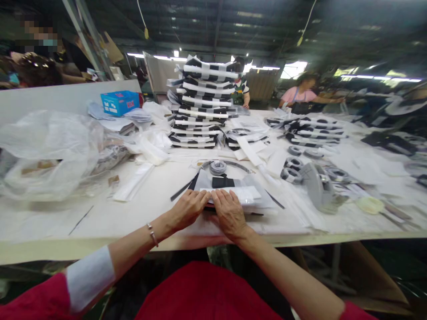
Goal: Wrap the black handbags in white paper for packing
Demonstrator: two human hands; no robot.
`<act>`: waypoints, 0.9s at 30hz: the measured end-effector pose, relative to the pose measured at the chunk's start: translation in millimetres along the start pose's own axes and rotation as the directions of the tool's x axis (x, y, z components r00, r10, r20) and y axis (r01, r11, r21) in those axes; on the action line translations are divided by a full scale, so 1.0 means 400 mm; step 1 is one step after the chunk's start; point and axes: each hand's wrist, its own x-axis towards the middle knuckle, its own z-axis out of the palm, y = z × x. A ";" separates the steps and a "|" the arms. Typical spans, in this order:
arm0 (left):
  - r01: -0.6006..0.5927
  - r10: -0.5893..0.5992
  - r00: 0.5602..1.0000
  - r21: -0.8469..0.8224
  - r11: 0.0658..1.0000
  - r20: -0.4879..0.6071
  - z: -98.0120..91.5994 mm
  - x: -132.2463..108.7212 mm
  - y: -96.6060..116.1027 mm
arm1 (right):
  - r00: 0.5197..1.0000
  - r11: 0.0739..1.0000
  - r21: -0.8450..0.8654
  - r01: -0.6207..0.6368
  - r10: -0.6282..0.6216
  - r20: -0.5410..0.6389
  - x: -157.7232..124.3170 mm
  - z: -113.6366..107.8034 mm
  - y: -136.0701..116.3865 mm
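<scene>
A flat dark bag piece (223,182) lies in front of me on the table, partly covered by white wrapping (247,194). Behind it curves a dark strap (236,164), with a grey coiled strap (218,167) inside the curve. My left hand (191,206) has its fingers curled over the near edge of the wrapping. Close beside it, nearly touching, my right hand (229,212) grips the same edge, fingers bent over the top and thumb hidden. The underside of the bag piece is out of sight.
A tall stack of black bags with white wrapping (200,111) stands behind the work, a lower stack (315,132) to its right. Clear plastic (50,151) is heaped left, near a blue box (120,103). A grey tape dispenser (316,184) and coils sit right. Co-workers are beyond.
</scene>
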 end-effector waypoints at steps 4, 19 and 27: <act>0.031 -0.029 0.999 -0.079 0.996 0.023 -0.034 0.032 -0.012 | 0.999 0.998 -0.061 0.016 -0.019 -0.044 0.016 -0.018 0.024; 0.056 0.033 0.911 0.200 0.978 -0.412 0.053 0.018 0.015 | 0.990 0.987 -0.083 0.139 -0.138 0.017 0.059 -0.034 0.063; -0.030 0.092 0.845 0.125 0.992 -0.526 0.061 -0.034 -0.010 | 0.990 0.989 0.035 0.142 -0.141 -0.023 0.045 -0.044 0.024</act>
